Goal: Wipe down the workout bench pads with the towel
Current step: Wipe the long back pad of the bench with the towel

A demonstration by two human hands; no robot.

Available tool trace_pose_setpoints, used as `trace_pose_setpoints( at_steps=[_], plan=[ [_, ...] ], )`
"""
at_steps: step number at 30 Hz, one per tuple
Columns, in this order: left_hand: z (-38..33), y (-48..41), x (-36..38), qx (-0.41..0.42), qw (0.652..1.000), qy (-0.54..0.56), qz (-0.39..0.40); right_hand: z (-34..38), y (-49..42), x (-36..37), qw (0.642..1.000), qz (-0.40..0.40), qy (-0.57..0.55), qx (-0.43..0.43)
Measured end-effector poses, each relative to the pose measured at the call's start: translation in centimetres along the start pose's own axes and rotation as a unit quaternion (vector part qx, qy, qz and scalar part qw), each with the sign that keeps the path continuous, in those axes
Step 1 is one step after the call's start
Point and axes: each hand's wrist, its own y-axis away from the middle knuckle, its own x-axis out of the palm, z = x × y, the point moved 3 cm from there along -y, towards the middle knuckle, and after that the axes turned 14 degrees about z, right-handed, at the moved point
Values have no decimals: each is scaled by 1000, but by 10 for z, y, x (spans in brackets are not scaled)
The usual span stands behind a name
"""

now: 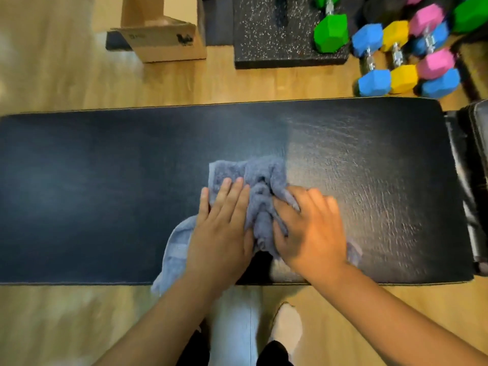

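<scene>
Two hands lie on the blue-grey towel point(260, 180), which is bunched up near the middle of the long dark bench pad point(105, 194), closer to our edge of it. From the head camera we see our left hand point(221, 233) flat on the left part of the towel, its fingers straight and close together, pressing the cloth down. Our right hand point(311, 231) is just beside it and a little blurred. Its thumb digs into the crumpled middle fold and its fingers bend over the right part, so it grips the towel. One corner of the towel hangs over the near edge of the pad, left of our left wrist. At the right end of the bench a second pad point(478, 154) begins. Behind the bench, on the wooden floor point(66, 83), are a cardboard box point(163, 40), a black speckled mat point(277, 35) and several coloured dumbbells point(375, 62). Below the bench we see one light shoe point(287, 326).
</scene>
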Motion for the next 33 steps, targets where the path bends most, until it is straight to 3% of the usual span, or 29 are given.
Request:
trace_pose_setpoints(
  at_steps=[3, 18, 24, 29, 33],
  plan=[
    [50, -4, -10, -59, 998, 16, -12, 40, -48, 6, 1000, 8, 11, -11],
    [298, -13, -60, -167, 985, -8, -45, 237, -232, 41, 987, -58, 135, -58],
    [347, -31, -76, -190, 981, -21, -23, 270, -282, 45, 988, -29, 148, -42],
    [339, 3, -64, -200, 979, 28, -26, 288, -251, 51, 991, -41, 124, -34],
    [311, 105, -28, -179, 983, 33, 3, 316, -142, 69, 996, 2, 42, -75]
  ],
)
